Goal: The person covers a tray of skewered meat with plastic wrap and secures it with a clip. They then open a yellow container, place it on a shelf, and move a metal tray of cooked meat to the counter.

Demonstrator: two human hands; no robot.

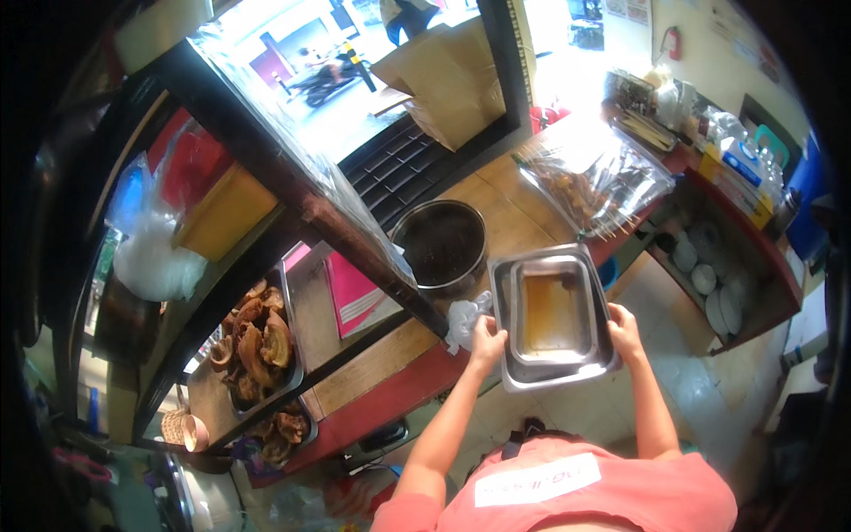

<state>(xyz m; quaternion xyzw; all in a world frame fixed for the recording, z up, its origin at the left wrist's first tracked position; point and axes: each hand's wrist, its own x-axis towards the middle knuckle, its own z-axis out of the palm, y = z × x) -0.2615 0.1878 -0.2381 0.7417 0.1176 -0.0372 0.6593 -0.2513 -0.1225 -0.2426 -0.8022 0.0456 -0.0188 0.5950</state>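
Observation:
In front of my torso, both hands carry a deep rectangular stainless steel pan [565,382] with a smaller steel pan [518,312] nested inside it. A shallow layer of brownish, oily-looking liquid [550,309] covers part of the inner pan's bottom. My left hand [487,342] grips the left rim, and my right hand [625,332] grips the right side. Close to my left hand, a crumpled white plastic bag [463,322] lies at the counter's edge. Just beyond it stands a large round metal pot [444,246], dark inside.
Skewers in clear plastic [585,186] lie on the wooden counter [508,196]. A dark wooden post [312,206] separates the pot from a display case with fried meat pieces [256,342]. Crockery [705,279] fills a red shelf at right. A brown paper bag [459,80] stands by the window.

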